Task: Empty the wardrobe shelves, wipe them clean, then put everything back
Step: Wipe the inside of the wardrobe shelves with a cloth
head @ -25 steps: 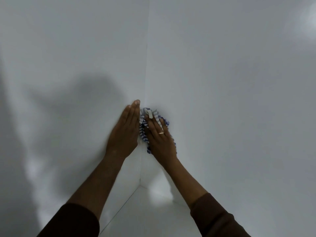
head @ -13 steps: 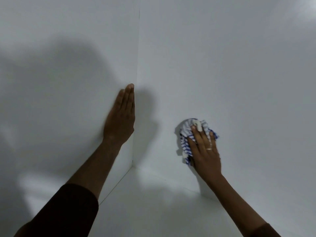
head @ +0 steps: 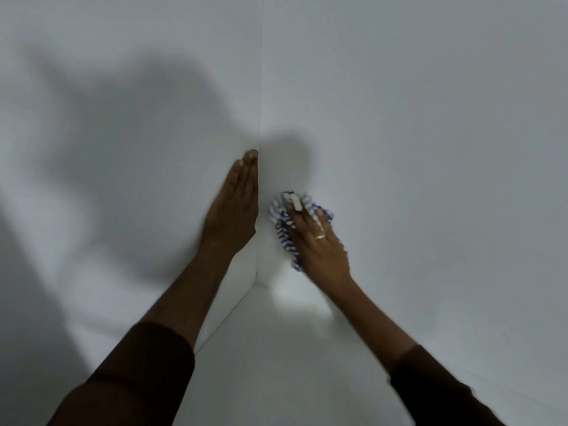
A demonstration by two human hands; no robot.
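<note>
I am looking into the inner corner of a white wardrobe compartment. My left hand [head: 233,210] lies flat on the left side panel [head: 123,167], its fingertips at the corner seam. My right hand [head: 319,247], wearing a ring and a white wrap on one finger, presses a bunched blue-and-white striped cloth [head: 278,212] against the back panel [head: 430,155], just right of the seam. Its fingers lie straight over the cloth. Part of the cloth is hidden under the palm.
The white shelf surface [head: 292,370] runs below both arms and meets the panels at the corner. Shadows of my arms and head fall on the left panel. No other objects are in view.
My right hand slid the cloth right along the back panel, then back left to the corner seam. My left hand stayed flat on the side panel.
</note>
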